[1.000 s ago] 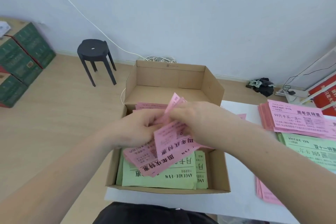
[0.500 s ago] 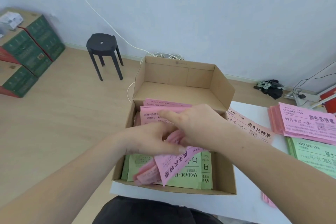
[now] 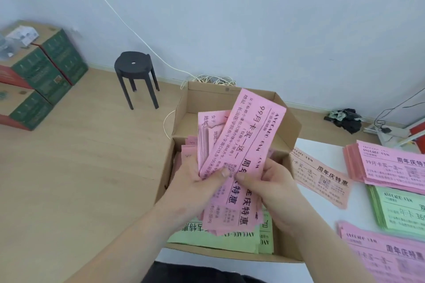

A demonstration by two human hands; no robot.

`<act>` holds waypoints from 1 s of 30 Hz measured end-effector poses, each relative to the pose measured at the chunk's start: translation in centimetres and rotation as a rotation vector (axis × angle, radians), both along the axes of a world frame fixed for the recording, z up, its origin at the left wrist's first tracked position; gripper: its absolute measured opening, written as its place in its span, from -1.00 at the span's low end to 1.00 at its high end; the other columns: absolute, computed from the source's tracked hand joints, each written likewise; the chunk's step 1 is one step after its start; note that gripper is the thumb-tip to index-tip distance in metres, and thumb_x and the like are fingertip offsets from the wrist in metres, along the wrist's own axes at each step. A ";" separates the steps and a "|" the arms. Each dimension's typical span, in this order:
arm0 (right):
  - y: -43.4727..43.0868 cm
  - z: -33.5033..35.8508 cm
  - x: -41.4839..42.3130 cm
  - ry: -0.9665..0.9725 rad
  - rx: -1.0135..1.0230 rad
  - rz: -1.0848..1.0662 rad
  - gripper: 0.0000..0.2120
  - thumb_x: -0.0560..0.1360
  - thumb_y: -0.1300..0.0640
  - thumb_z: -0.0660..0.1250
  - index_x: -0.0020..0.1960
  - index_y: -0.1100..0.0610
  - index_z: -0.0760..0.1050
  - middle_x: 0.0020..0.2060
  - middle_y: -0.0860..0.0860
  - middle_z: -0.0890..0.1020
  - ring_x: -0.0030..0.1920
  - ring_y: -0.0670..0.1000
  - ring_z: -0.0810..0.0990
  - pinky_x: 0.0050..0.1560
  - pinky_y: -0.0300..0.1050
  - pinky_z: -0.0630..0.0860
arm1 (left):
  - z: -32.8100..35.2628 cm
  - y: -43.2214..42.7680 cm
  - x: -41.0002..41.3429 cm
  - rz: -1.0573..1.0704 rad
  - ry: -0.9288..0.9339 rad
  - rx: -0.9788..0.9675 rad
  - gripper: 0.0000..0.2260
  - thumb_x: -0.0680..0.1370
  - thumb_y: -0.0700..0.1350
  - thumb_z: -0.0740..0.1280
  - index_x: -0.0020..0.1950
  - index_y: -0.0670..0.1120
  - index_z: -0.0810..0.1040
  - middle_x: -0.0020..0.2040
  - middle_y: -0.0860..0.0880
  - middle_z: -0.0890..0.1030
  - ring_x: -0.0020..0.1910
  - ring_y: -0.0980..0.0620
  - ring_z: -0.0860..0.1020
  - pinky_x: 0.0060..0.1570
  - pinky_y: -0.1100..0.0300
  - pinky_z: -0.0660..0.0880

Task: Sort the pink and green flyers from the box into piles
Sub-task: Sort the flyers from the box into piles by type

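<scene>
Pale wall, wood floor, black stool (image 3: 135, 71) at left. Cardboard box (image 3: 230, 99) centre, green flyers (image 3: 218, 239) flat inside. Left hand (image 3: 195, 186) grips the pink flyers (image 3: 243, 145) fanned upright above the box, thumb across the front. Right hand (image 3: 276, 181) pinches the same bundle. Best: square edges, check for hidden green, then lay on pink pile (image 3: 391, 167) beside green pile (image 3: 404, 211).

A bundle of pink flyers (image 3: 241, 156) stands tilted above the open cardboard box (image 3: 292, 122), pinched at its lower half by the left hand (image 3: 197, 188) and right hand (image 3: 276, 181). Green flyers (image 3: 218, 239) lie flat at the box's near end. Just right of the box, on the white surface (image 3: 356, 213), lies a single pink flyer (image 3: 322, 177). Farther right are a far pink pile (image 3: 391, 165), a green pile (image 3: 404, 211) and a near pink pile (image 3: 386, 253).
</scene>
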State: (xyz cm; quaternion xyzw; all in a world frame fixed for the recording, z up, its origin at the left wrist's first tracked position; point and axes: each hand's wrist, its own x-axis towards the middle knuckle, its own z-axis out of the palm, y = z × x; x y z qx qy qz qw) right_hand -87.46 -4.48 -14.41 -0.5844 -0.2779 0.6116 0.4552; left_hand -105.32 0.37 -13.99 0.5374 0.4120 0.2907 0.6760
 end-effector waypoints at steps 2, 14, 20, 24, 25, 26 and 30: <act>-0.1 0.0 0.6 -0.236 0.009 0.011 -0.80 0.56 0.37 0.42 0.14 0.18 0.65 0.02 0.08 0.77 0.07 0.14 0.75 0.15 0.18 0.66 | -0.2 0.5 -0.4 0.034 0.050 0.061 -0.67 0.58 -0.21 0.47 0.10 0.26 0.70 0.12 0.20 0.73 0.14 0.15 0.68 0.09 0.19 0.63; 2.2 2.4 -1.4 -1.539 0.068 0.902 -0.76 0.59 0.14 0.28 0.20 -0.11 0.41 0.09 -0.12 0.60 0.13 0.05 0.60 -0.09 -0.07 0.49 | -1.2 2.1 -4.9 -0.094 0.340 0.131 -0.28 0.39 -0.21 0.64 0.27 0.49 0.49 0.19 0.27 0.65 0.10 0.18 0.69 -0.02 0.11 0.69; 0.8 0.1 0.7 -1.459 -0.125 0.790 -0.70 0.55 -0.19 0.39 0.26 -0.23 0.47 0.21 -0.24 0.60 0.22 -0.06 0.57 0.07 -0.11 0.51 | -4.3 0.0 -5.2 -0.046 0.470 0.188 -0.59 0.60 -0.26 0.42 -0.09 0.32 0.68 0.01 0.39 0.67 0.03 0.27 0.66 -0.05 0.27 0.65; -1.3 -0.7 2.6 -1.395 -0.277 0.818 -0.77 0.50 -0.06 0.43 0.15 -0.15 0.55 0.08 -0.20 0.64 0.09 -0.03 0.61 -0.02 -0.12 0.55 | -3.8 -0.3 -5.4 -0.075 0.438 0.251 -0.66 0.60 -0.29 0.40 0.09 0.19 0.69 0.07 0.39 0.65 0.10 0.33 0.61 0.04 0.38 0.58; -1.6 -1.0 2.7 -1.355 -0.270 0.779 -0.82 0.48 0.00 0.42 0.08 -0.10 0.57 -0.01 -0.17 0.65 0.01 -0.02 0.61 -0.07 -0.11 0.57 | -3.6 -0.4 -5.4 -0.076 0.428 0.284 -0.68 0.60 -0.29 0.40 0.12 0.16 0.69 0.08 0.38 0.65 0.12 0.33 0.60 0.05 0.38 0.58; -1.7 -1.1 3.0 -1.286 -0.247 0.689 -0.88 0.46 0.06 0.42 -0.01 -0.07 0.59 -0.12 -0.15 0.65 -0.07 -0.02 0.61 -0.12 -0.11 0.58 | -3.4 -0.3 -5.5 -0.058 0.407 0.307 -0.68 0.60 -0.30 0.41 0.13 0.13 0.69 0.09 0.36 0.65 0.14 0.32 0.60 0.06 0.38 0.58; -1.7 -0.2 4.6 -0.815 -0.029 0.167 -0.79 0.44 0.19 0.53 -0.20 -0.13 0.68 -0.30 -0.17 0.70 -0.28 -0.13 0.62 -0.28 -0.29 0.50 | -3.0 -0.1 -6.1 0.058 0.314 0.199 -0.65 0.57 -0.35 0.42 0.15 0.10 0.69 0.10 0.29 0.67 0.18 0.31 0.59 0.04 0.45 0.54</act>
